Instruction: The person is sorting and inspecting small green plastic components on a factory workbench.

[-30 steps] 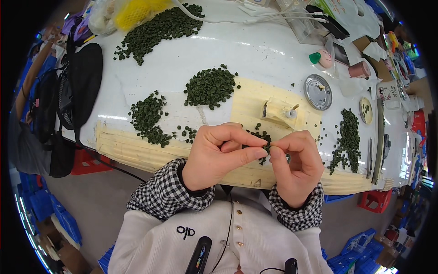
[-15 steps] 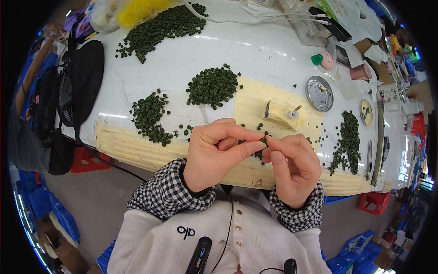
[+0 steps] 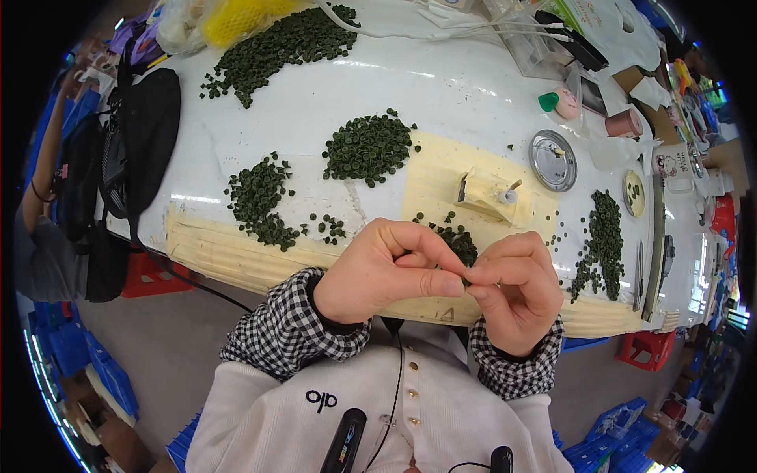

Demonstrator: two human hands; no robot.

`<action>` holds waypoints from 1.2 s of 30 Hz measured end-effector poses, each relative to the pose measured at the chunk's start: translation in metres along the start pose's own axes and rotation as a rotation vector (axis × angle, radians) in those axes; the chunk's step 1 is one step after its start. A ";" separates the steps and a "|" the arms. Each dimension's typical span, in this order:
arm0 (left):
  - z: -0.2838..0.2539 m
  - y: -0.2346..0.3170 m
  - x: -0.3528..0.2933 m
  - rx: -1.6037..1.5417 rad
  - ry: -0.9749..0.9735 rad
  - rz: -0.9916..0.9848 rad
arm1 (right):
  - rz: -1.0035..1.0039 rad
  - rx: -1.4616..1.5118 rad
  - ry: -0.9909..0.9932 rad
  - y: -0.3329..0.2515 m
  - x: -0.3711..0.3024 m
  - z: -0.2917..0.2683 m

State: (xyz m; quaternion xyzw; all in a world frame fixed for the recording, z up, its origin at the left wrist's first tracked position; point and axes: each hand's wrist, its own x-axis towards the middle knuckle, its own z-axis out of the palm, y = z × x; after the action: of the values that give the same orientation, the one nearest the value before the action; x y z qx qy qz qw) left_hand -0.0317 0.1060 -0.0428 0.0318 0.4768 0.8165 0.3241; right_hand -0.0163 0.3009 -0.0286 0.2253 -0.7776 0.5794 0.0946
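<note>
Left hand (image 3: 386,270) and right hand (image 3: 522,288) pinch a green piece (image 3: 467,282) — table edge (image 3: 236,256) near, wide white tabletop (image 3: 441,94) beyond.

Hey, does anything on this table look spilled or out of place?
Mostly no, but one stray dark piece lies alone on the white tabletop, just left of the round metal dish. It looks odd because it sits apart from the green heaps.

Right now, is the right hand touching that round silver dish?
Apart. The head view plainly shows yellow sheet between the right hand and the silver dish.
</note>
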 end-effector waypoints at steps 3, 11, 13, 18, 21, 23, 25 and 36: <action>0.002 0.001 0.000 0.003 -0.003 0.022 | -0.004 -0.056 0.026 0.001 0.000 0.000; 0.004 -0.001 -0.001 0.196 0.142 0.190 | -0.074 -0.187 0.034 -0.003 0.006 0.004; 0.005 -0.002 -0.002 0.273 0.181 0.234 | -0.057 -0.191 0.030 -0.002 0.006 0.005; 0.008 -0.004 -0.004 0.513 0.246 0.359 | 0.111 -0.028 0.058 0.002 0.002 0.008; 0.009 -0.006 -0.003 0.515 0.252 0.372 | 0.152 0.000 0.075 0.001 0.002 0.009; 0.008 -0.006 -0.002 0.504 0.250 0.385 | 0.165 0.012 0.083 0.001 0.002 0.009; 0.008 -0.005 -0.002 0.495 0.249 0.389 | 0.176 0.023 0.085 0.001 0.001 0.008; 0.008 -0.010 -0.002 0.495 0.263 0.420 | 0.211 0.082 0.061 0.001 0.002 0.007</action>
State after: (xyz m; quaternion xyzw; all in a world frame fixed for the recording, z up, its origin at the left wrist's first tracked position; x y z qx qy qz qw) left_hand -0.0227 0.1145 -0.0456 0.1013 0.6812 0.7219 0.0674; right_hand -0.0178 0.2939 -0.0308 0.1281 -0.7695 0.6239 0.0471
